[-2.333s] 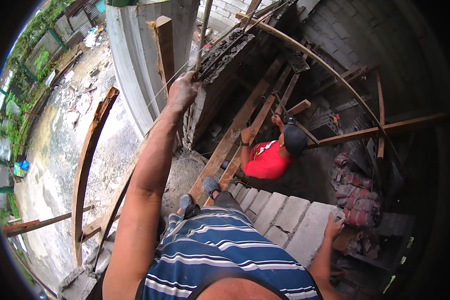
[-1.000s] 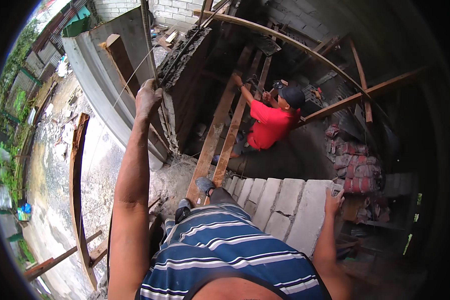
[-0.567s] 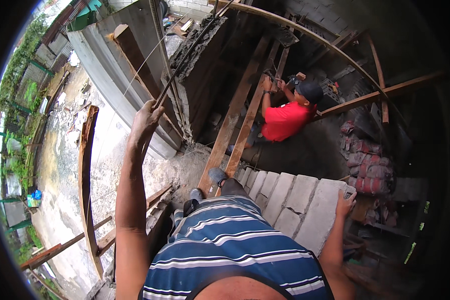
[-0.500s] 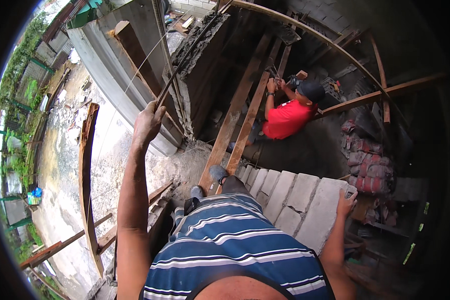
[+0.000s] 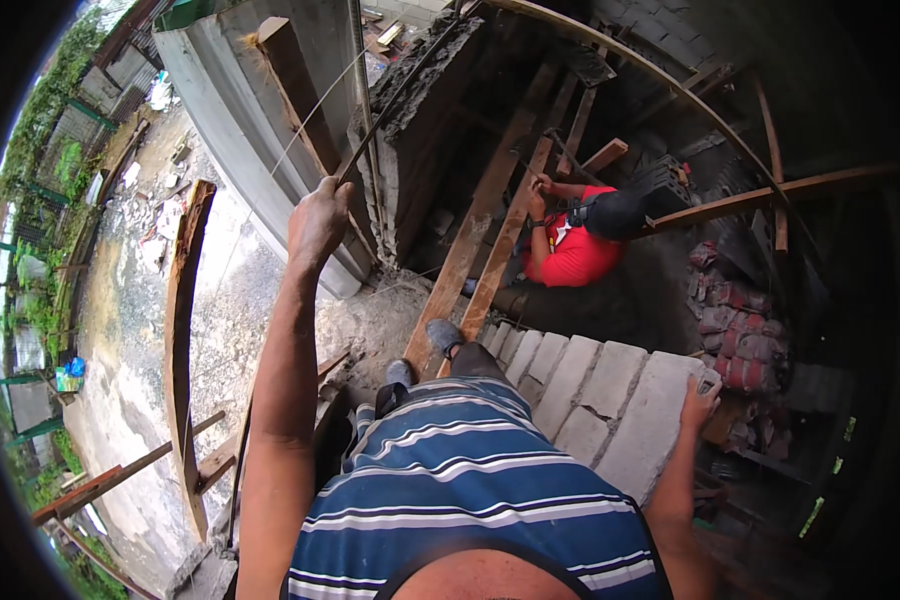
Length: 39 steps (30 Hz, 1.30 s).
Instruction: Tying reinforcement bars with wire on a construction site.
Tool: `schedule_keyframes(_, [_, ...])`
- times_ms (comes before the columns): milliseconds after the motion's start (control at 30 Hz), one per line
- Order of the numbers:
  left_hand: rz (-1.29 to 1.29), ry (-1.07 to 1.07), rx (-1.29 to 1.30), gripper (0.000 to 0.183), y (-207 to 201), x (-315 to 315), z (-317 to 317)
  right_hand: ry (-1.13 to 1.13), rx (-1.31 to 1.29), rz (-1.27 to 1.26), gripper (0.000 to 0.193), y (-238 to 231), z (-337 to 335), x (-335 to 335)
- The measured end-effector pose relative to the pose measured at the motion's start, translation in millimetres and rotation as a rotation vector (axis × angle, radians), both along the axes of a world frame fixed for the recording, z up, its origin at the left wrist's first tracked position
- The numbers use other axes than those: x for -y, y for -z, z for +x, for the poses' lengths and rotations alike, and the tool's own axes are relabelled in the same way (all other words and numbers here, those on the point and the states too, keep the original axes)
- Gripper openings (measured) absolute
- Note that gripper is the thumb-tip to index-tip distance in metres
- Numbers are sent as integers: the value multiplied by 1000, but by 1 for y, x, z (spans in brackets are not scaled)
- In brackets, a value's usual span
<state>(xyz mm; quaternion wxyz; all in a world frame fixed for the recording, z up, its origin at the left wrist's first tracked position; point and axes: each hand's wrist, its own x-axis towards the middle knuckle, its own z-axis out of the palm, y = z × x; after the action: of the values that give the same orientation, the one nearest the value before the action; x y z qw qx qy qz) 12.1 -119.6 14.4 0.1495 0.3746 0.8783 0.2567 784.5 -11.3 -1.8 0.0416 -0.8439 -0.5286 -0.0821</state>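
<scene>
My left hand [image 5: 320, 222] is raised, its fingers closed around the lower end of a thin dark steel rod [image 5: 395, 105] that slants up to the right. My right hand [image 5: 701, 402] grips the end of a grey concrete block [image 5: 652, 410], the outermost in a row of blocks beside me. My feet, in grey shoes [image 5: 443, 336], stand at the near end of two wooden planks [image 5: 460, 265].
Below, a co-worker in a red shirt [image 5: 582, 255] holds a thin-handled tool over a plank. A rough concrete column [image 5: 420, 130] and corrugated metal sheet [image 5: 225, 120] rise ahead. Upright timber [image 5: 182, 340] stands left; stacked red bags [image 5: 745, 350] lie right.
My view has shifted slightly, and my left hand appears a little higher and farther right, still on the rod. The co-worker's head has bent down. My right hand stays on the block.
</scene>
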Motion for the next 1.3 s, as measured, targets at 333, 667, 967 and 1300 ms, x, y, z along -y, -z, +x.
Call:
schedule_keyframes(333, [38, 29, -23, 43, -2, 2, 1, -6, -63, 54, 98, 6, 6, -4])
schedule_keyframes(667, [10, 16, -87, 41, -4, 7, 4, 8, -45, 51, 100, 5, 5, -4])
schedule_keyframes(967, [-31, -12, -135, 40, -10, 6, 13, -19, -41, 79, 97, 8, 10, -4])
schedule_keyframes(1300, [-75, -5, -162, 39, -9, 1, 15, -21, -41, 81, 98, 10, 13, -6])
